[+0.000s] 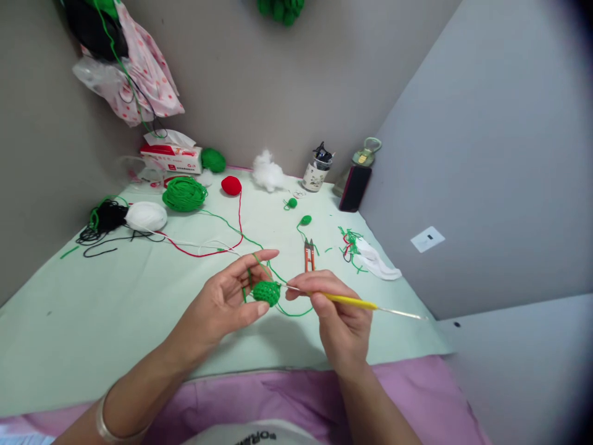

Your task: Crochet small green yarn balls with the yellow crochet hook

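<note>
Green crochet work, a small rounded piece (pixel 267 293), sits at the fingertips of the left hand (pixel 227 300), pinched near the thumb tip; exactly which fingers press its far side is hard to tell. The left index finger stands out straight, apart from the thumb, with green yarn (pixel 244 295) running across the fingers behind the piece. Opposite, the right hand (pixel 340 315) pinches a yellow-handled crochet hook (pixel 348 301) between thumb and index finger, the other fingers curled beneath. Its metal tip meets the right edge of the piece, and its far end points out past the right knuckles.

Just beyond the right fingertips lie orange-handled snips (pixel 309 254), blades pointing away. Farther out from them are two little green balls, a nearer one (pixel 306 220) and a farther one (pixel 291 203). Beyond the left fingertips, well apart, rest a red yarn ball (pixel 231 185) and a large green skein (pixel 184 194); a white skein (pixel 146 217) and a black yarn bundle (pixel 111 217) lie farther to the left of those fingers. White stuffing (pixel 267 172) sits straight ahead of both hands. Yarn scraps (pixel 354 241) lie beyond the right hand, to its right.
</note>
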{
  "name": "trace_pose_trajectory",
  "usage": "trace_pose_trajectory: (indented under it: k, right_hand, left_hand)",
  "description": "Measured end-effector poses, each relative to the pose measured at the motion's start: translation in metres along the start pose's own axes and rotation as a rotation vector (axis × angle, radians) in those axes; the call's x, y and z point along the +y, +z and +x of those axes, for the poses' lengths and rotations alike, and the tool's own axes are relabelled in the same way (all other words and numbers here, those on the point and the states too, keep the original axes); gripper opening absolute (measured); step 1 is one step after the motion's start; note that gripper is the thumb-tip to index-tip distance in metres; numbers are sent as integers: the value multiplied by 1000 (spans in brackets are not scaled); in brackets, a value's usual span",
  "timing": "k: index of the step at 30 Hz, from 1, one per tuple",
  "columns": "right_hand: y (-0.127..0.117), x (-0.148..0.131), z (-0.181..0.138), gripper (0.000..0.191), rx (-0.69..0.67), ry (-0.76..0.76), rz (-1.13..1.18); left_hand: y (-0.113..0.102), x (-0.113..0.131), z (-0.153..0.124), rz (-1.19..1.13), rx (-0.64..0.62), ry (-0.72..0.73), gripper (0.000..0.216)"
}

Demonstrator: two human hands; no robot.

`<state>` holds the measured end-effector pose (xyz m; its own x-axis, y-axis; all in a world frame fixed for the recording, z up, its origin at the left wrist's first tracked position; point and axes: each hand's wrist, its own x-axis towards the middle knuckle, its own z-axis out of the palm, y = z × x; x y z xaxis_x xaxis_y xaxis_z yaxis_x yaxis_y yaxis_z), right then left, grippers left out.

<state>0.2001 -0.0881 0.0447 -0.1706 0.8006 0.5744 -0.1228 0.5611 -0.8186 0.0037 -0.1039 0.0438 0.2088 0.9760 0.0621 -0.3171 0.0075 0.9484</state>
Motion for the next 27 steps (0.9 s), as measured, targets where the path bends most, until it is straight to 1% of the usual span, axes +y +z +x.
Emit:
trace_pose_trajectory:
  k: [6, 9, 13, 16, 19, 23, 25, 27]
  right_hand:
    - [-7, -1, 1, 18, -24, 208, 209]
    - [-7, 0, 2, 16, -28, 253, 281]
    - [-6, -1, 5, 16, -46, 270, 347]
    - [-6, -2, 8, 17, -41, 292, 356]
    - [-5, -1, 9, 18, -52, 287, 349]
    - [-6, 5, 7, 17, -96, 227, 354]
    - [-8, 8, 5, 17, -90, 202, 305]
    - [-10, 10, 5, 17, -89, 185, 241]
  left_hand:
    - [-10, 2, 1, 120, -91, 8, 53]
    - [-16, 1, 1, 111, -153, -16, 53]
    - [-23, -1, 0, 87, -186, -65, 50]
    - [-22, 1, 0, 38, -199, -94, 52]
    - [-16, 3, 1, -40, -181, -147, 51]
    - [-4, 4, 4, -267, -178, -234, 48]
    - [-1, 3, 5, -344, -158, -262, 46]
    - [0, 2, 5, -371, -130, -276, 44]
